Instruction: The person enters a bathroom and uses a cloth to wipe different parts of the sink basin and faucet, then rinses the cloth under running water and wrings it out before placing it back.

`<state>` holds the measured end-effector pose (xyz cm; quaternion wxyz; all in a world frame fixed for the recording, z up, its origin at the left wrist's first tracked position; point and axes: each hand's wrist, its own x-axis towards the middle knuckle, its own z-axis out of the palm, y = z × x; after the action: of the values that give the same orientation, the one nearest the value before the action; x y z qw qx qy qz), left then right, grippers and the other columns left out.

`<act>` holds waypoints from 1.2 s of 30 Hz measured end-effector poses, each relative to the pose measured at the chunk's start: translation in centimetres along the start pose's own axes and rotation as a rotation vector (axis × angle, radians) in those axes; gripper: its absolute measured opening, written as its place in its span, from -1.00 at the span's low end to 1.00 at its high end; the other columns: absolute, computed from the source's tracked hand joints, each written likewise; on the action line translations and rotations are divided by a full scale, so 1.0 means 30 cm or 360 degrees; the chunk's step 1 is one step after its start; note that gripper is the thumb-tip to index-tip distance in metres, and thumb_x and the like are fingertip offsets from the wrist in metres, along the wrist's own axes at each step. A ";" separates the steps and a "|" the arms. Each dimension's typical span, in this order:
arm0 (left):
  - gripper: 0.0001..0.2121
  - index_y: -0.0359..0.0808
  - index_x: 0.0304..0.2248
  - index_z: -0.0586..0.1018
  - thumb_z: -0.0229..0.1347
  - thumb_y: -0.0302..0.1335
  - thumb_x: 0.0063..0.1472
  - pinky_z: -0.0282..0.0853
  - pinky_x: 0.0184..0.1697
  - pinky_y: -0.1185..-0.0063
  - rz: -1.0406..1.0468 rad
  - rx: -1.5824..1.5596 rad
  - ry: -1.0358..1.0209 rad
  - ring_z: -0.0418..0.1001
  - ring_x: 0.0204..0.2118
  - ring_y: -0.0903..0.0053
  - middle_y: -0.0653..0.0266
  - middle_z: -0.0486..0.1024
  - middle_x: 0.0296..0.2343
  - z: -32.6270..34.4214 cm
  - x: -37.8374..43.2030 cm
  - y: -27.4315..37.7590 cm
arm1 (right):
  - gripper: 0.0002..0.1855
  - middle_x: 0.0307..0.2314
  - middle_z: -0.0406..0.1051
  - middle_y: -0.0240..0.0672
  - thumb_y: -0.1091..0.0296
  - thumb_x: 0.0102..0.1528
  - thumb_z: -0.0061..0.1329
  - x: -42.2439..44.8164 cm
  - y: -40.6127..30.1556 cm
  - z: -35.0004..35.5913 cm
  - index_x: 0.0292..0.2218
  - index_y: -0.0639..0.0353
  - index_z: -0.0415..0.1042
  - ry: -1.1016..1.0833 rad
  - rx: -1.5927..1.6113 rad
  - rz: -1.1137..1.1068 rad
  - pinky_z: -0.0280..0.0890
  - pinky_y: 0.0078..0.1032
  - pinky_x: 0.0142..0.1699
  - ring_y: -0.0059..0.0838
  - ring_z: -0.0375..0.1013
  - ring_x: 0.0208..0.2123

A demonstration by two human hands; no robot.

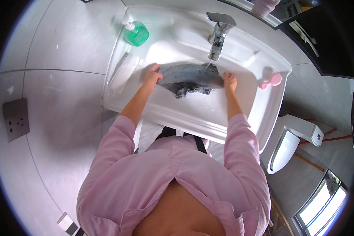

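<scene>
A wet grey cloth (188, 77) is stretched sideways in the white washbasin (194, 118), below the chrome faucet (216, 44). A thin stream of water runs from the spout onto the cloth's upper right part. My left hand (151, 78) grips the cloth's left end between thumb and fingers. At its right end, my right hand (230, 81) has its fingers closed on the edge. The cloth's lower edge hangs in loose folds toward the basin floor.
A green soap pump bottle (136, 34) and a white tube or bottle (125, 73) stand or lie on the basin's left rim. A pink brush-like item (271, 81) lies on the right rim. A toilet (286, 147) is at the right; a white comb (305, 38) rests on a dark shelf.
</scene>
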<state>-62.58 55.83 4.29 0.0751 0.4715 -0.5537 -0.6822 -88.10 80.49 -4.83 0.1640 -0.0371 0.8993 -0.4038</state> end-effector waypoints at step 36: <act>-0.67 -0.25 -0.39 0.42 -0.15 -0.14 0.12 0.33 -0.33 0.58 -0.0453 -0.0909 -0.0143 0.39 -0.44 0.49 0.25 0.38 -0.46 0.355 -0.092 -0.028 | -0.75 -0.57 0.39 -0.13 0.11 -0.07 -0.12 -0.507 -0.470 0.126 -0.46 0.11 0.32 -0.0254 -0.0250 -0.0834 0.27 -0.28 -0.47 -0.11 0.39 -0.53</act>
<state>-68.47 65.15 4.53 0.0836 0.4735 -0.2711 -0.8339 -73.46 71.36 7.28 0.1209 -0.3126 0.8717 -0.3574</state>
